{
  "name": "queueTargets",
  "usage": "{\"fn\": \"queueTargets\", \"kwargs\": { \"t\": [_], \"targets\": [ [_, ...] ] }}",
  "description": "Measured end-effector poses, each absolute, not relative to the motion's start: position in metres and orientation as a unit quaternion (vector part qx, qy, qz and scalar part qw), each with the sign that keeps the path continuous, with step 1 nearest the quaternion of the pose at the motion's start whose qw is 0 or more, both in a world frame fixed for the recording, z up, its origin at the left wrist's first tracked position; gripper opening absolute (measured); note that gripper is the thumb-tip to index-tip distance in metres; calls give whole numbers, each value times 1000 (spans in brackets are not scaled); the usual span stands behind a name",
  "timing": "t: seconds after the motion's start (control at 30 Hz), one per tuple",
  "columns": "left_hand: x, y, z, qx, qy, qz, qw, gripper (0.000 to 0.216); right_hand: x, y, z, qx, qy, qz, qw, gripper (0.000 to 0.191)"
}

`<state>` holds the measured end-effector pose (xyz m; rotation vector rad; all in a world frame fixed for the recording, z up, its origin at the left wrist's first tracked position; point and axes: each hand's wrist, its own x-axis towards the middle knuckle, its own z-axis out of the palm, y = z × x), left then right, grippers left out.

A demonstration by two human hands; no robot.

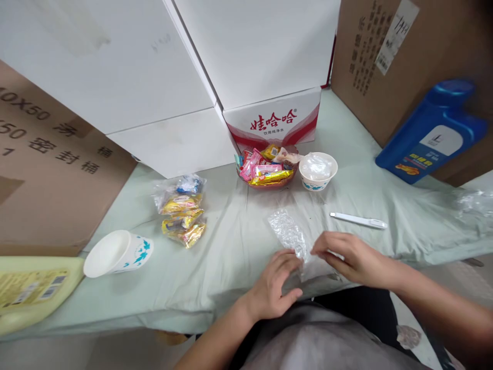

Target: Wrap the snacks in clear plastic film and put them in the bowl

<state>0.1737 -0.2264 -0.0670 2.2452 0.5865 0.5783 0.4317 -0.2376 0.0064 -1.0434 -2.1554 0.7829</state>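
Pale-green cloth-covered surface (234,246), w/ white boxes (154,56) at the back. Clear plastic bag (287,231) lies btwn L hand (271,288) & R hand (356,259), stretching out past both. L: half open, thumb spread, fingertips at bag's near edge. R: fingers bent, thumb close, beside bag; can't tell if it grips any. White pen-like tool (358,220) sits just beyond R hand; candy bowl (271,186) & 1 paper cup (316,184) farther off.

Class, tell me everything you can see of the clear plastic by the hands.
The plastic is see-through, shiny and crinkled, and looks like thin film. It lies on the pale green cloth, its far end slanting leftward, its near part between the left hand and right hand. The left seems to touch it; whether the right does is unclear.
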Motion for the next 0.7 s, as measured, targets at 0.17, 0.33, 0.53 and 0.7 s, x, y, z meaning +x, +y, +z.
{"fn": "queueTargets", "kwargs": {
  "t": [0.17, 0.33, 0.53, 0.7],
  "targets": [
    [168, -229, -82, 776, 322, 260, 476, 84, 406, -171, -7, -450, -781, 313, 299, 22],
    [170, -227, -82, 782, 327, 285, 448, 88, 378, -125, -35, -500, -803, 259, 194, 28],
    [179, -223, -72, 859, 304, 239, 335, 45, 380, -112, -41, -533, -796, 227, 174, 32],
    [184, -223, -73, 852, 322, 252, 327, 41, 390, -142, -19, -510, -797, 121, 300, 18]
  ]
}}
